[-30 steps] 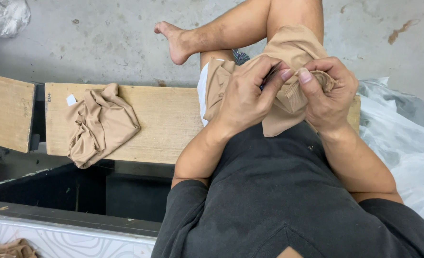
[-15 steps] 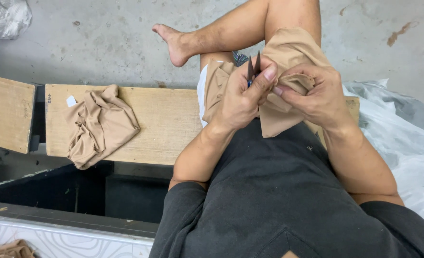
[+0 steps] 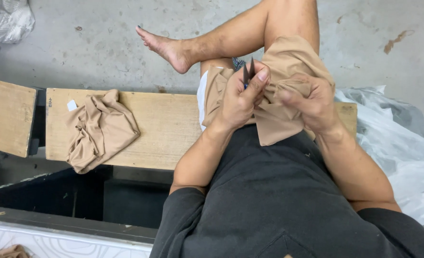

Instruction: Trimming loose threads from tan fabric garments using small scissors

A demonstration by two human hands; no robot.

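Left hand [image 3: 240,98] clenched round small dark thread snips [image 3: 248,71], blades pointing to twelve o'clock, thumb pressed on the handle. Right hand [image 3: 312,102] gripping a bunched fold of the tan garment [image 3: 288,62], at three o'clock of the snips. Garment draped over the raised knee, hanging down to the lap. Second tan garment [image 3: 99,129] lying crumpled on the wooden bench [image 3: 169,129], well apart at nine o'clock. Clear plastic sheeting [image 3: 398,143] at three o'clock; bare foot [image 3: 166,45] on the concrete floor [image 3: 78,48] at eleven o'clock.

Judged best done with the cloth held taut between the fingers, blade tips kept close to the loose thread only and angled away from the seam, so as not to nick the fabric.
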